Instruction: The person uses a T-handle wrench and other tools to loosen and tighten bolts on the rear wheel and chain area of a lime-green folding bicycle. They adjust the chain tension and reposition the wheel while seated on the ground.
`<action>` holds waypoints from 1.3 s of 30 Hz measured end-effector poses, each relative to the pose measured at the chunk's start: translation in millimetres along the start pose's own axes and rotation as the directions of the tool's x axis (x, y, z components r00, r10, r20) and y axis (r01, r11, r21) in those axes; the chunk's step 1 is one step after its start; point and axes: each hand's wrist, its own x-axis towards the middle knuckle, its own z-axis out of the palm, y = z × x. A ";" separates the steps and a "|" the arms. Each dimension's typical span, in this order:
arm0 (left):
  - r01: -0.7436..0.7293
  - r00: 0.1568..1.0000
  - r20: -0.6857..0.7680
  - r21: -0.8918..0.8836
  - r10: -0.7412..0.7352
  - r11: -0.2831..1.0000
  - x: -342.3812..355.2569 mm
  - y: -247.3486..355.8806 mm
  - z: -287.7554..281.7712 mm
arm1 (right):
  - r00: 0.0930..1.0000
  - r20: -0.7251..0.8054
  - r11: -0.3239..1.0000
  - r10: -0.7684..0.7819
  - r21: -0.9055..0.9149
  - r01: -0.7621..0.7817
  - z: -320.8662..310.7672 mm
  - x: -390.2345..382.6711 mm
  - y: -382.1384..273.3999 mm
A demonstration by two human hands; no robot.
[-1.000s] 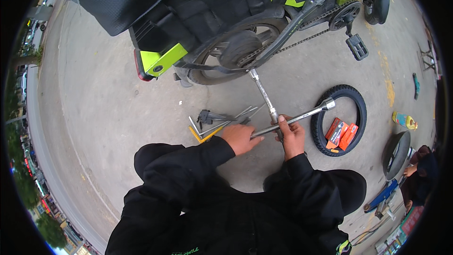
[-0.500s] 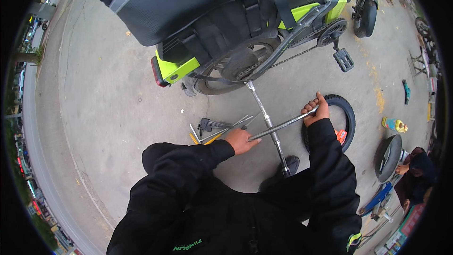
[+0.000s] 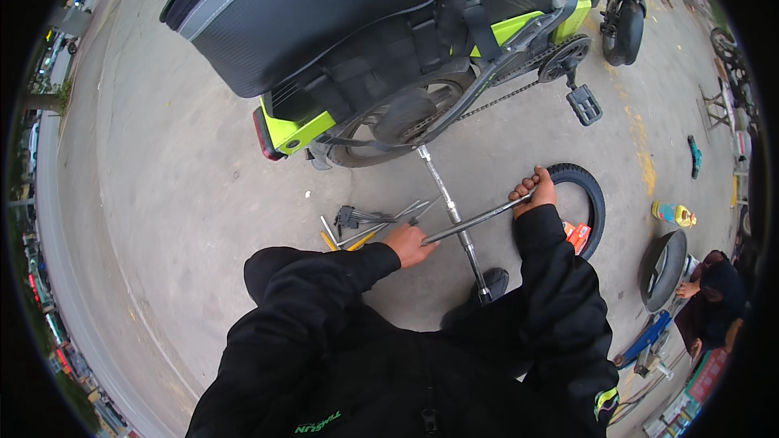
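A chrome four-way wheel wrench [image 3: 442, 188] stretches between me and an electric bike [image 3: 349, 85] with yellow-green panels. One socket end meets the axle area of the bike's rear wheel [image 3: 357, 156]; the exact fit is too small to make out. My left hand [image 3: 410, 245] is closed round the left end of the wrench's crossbar. Fingers wrapped, my right hand [image 3: 535, 192] holds the opposite end, higher and farther out. The near end of the wrench lies by my dark shoe [image 3: 497, 280].
A loose black tyre [image 3: 598, 203], with an orange-red box [image 3: 577, 238] inside its ring, lies under my right forearm. Hex keys [image 3: 355, 217] rest left of the wrench. Farther right are a yellow bottle [image 3: 673, 213], another tyre [image 3: 661, 272] and a crouching person [image 3: 720, 292].
The whole view has shifted slightly, so the bike and wrench appear a little farther left. Both hands keep their grip; the wrench shows no clear turn.
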 end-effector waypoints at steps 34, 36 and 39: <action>0.042 0.978 -0.210 0.129 -0.014 0.991 1.7 -25.7 34.1 | 0.992 -0.003 0.988 -0.128 -0.090 0.127 14.7 -24.7 -1.3; 0.002 0.974 -0.226 0.064 0.013 0.998 9.4 -27.6 42.4 | 0.985 0.019 0.979 -0.172 -0.105 0.173 16.9 -36.6 1.7; 0.000 0.962 -0.274 0.060 0.017 0.998 16.9 -34.4 53.8 | 0.974 0.039 0.968 -0.222 -0.109 0.225 21.1 -55.3 8.5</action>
